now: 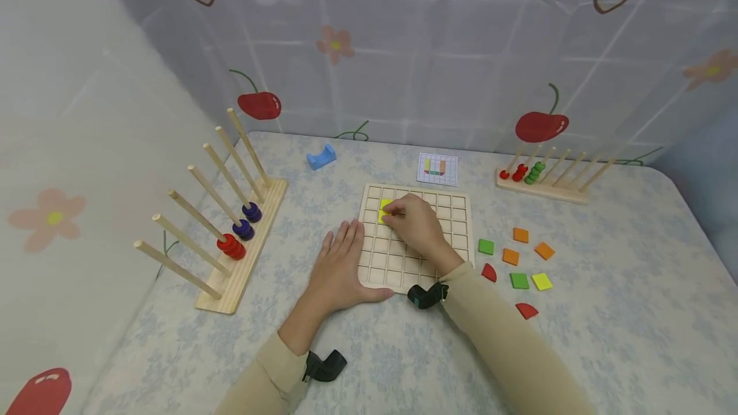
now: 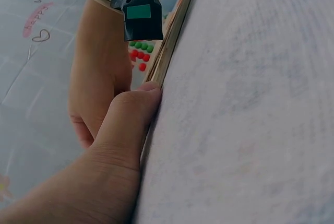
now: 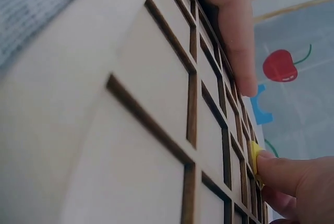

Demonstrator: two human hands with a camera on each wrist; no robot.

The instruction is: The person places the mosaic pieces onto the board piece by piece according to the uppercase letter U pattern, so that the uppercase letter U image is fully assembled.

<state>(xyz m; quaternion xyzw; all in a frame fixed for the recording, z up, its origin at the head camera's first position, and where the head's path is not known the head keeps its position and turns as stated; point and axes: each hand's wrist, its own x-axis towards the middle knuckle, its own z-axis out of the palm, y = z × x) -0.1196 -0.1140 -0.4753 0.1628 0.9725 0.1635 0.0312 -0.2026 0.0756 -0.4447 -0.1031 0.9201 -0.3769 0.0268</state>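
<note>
A wooden grid board [image 1: 377, 260] lies flat on the table. Two yellow square tiles [image 1: 385, 202] show in its upper left cells, one behind the other. My right hand [image 1: 418, 226] reaches over the board and pinches the nearer yellow tile [image 3: 254, 153] between thumb and fingers, down at the grid. Spread along the board's left side is my left hand [image 1: 340, 271], its straight fingers at the left edge. Its thumb [image 2: 138, 101] touches the front edge near the corner. The palm side of the right hand is hidden in the head view.
Loose orange [image 1: 521, 235], green [image 1: 486, 246], yellow [image 1: 542, 282] and red [image 1: 527, 310] tiles lie right of the board. A pattern card [image 1: 437, 169] and a blue holder [image 1: 321, 157] sit behind it. Peg racks with beads stand left [image 1: 254, 242] and back right [image 1: 542, 191].
</note>
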